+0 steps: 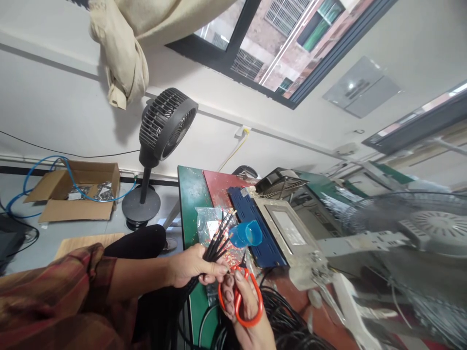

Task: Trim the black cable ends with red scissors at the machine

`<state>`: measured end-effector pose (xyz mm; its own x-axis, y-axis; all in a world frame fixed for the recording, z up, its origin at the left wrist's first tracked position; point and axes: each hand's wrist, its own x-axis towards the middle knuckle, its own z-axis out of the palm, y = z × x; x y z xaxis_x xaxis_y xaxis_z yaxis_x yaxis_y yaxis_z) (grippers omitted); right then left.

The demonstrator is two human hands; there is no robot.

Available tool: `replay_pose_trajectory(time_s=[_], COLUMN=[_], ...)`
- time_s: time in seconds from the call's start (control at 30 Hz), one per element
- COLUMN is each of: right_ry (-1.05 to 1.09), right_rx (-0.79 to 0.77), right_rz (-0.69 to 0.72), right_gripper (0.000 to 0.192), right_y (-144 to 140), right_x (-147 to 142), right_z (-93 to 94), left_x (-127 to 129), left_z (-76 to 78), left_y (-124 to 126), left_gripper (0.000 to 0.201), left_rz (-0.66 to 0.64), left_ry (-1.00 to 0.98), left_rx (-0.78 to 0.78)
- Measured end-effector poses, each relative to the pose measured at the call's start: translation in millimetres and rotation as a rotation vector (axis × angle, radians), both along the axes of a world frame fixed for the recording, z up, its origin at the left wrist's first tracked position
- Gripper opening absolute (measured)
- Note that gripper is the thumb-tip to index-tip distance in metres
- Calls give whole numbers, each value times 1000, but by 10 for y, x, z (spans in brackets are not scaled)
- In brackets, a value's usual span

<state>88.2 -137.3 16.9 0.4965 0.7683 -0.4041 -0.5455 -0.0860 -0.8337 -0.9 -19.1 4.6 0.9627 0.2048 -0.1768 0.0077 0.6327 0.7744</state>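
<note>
Gripping the black cable bundle (pixel 215 245) tight in your left hand (pixel 189 266), your right hand (pixel 243 304) holds orange scissors (pixel 241 299) near its ends; trimming looks unfinished.

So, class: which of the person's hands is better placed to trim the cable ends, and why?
Right. The right hand already has its fingers through the orange scissors, just below the black cables, which the left hand grips.

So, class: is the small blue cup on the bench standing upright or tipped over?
Tipped over. The blue cup lies on its side on the bench, its open mouth facing sideways, just beyond the cable ends.
</note>
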Motion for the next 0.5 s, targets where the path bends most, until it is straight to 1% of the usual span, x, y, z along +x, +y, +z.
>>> replay_pose_trajectory(time_s=[0.17, 0.37, 0.5], right_ry=[29, 49, 68], right_rx=[21, 21, 34], right_rz=[-32, -49, -26], right_gripper=[34, 38, 35], right_y=[3, 12, -6], right_x=[-4, 4, -16], right_z=[-11, -41, -45], left_x=[11, 9, 11], left_z=[4, 36, 10], left_y=[0, 24, 26], left_gripper=[28, 31, 32], left_rz=[-15, -45, -77], left_ry=[-5, 23, -1], left_rx=[-60, -7, -19])
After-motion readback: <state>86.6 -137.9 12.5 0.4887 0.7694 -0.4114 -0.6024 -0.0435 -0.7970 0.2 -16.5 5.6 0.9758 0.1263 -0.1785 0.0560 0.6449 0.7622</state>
